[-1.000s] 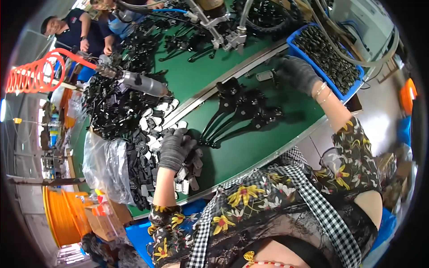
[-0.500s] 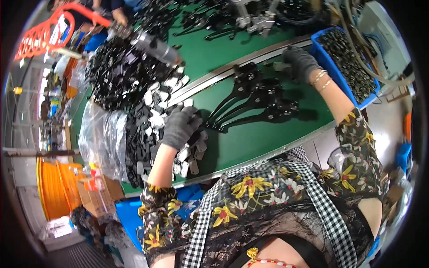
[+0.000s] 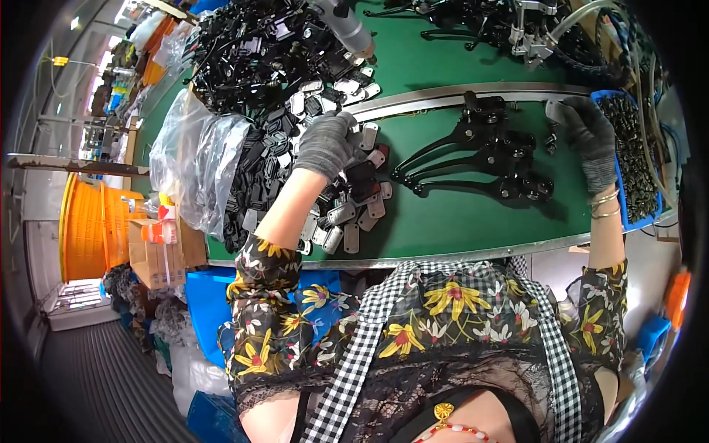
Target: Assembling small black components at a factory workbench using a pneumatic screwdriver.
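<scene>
A grey knitted glove covers my right hand (image 3: 591, 140), whose thumb and fingers pinch a small grey cover plate (image 3: 555, 111) by its edge. Just below that plate, some small screws (image 3: 551, 140) show beside the hand. To its left lie black brake levers (image 3: 487, 159) in a fanned group, their long blades pointing left. My left hand (image 3: 325, 146), gloved alike, is over the right side of a heap of small black and silver cover plates (image 3: 275, 148). Its fingers curl down into the heap, and whatever they hold is hidden.
A metal rail (image 3: 436, 100) crosses the green tabletop (image 3: 436, 229) behind the levers. At the right stands a blue bin (image 3: 628, 214) of small dark parts. A power screwdriver (image 3: 347, 29) hangs over the far heap. A clear plastic bag (image 3: 199, 166) lies at the left.
The whole view has shifted. My right hand has swung round beside the levers with the small plate still pinched, uncovering screws there. My left hand stays at the heap, fingers more curled.
</scene>
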Demonstrator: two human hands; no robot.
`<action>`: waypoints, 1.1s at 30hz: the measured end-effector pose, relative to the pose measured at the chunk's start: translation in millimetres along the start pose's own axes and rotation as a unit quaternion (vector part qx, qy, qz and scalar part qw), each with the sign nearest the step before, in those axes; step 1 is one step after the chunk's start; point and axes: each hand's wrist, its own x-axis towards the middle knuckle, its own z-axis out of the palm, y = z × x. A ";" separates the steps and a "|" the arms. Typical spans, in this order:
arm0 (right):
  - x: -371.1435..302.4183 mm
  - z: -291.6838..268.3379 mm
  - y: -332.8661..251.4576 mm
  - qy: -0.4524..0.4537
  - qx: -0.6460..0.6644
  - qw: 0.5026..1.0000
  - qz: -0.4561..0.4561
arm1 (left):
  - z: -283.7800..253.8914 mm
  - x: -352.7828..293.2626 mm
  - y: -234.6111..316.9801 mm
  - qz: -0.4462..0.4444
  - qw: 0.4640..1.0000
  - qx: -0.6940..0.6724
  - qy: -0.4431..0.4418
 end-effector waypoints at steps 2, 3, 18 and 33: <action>-9.9 -1.1 -6.9 -0.010 0.017 0.999 0.039 | 4.1 2.7 -3.4 -0.006 0.999 0.030 0.013; -13.2 -2.0 -8.3 -0.002 0.032 0.998 0.051 | 3.2 0.1 -5.3 -0.010 0.999 0.030 0.012; -44.2 19.8 -32.7 0.026 -0.002 0.998 0.061 | 12.0 -84.5 22.2 0.049 0.994 -0.008 0.100; -38.6 49.0 -65.6 -0.017 0.028 0.999 0.036 | 44.4 -2.4 -156.8 -0.308 0.930 -0.117 0.163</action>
